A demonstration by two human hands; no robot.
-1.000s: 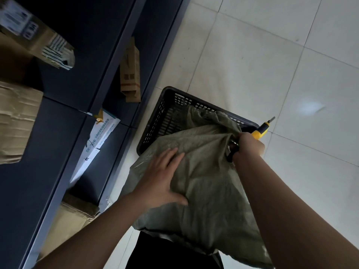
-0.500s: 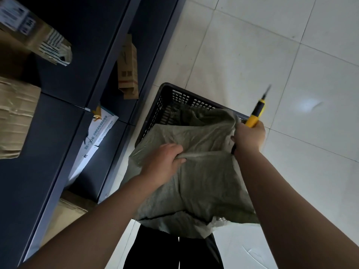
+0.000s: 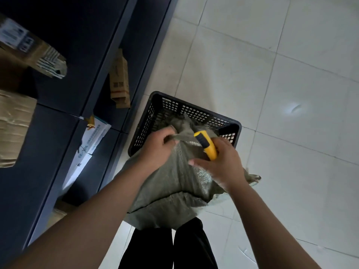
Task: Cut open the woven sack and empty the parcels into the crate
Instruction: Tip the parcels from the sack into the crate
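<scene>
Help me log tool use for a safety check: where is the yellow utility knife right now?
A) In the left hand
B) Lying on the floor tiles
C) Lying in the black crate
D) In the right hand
D: the right hand grips the yellow utility knife above the woven sack, while the left hand pinches a fold of the sack.

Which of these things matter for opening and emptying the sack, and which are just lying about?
In the job: woven sack, gripped by the left hand; yellow knife, held in the right hand; black crate, with the sack's far end over it.
Lying about: brown box, white box and taped carton on the dark shelving.
</scene>
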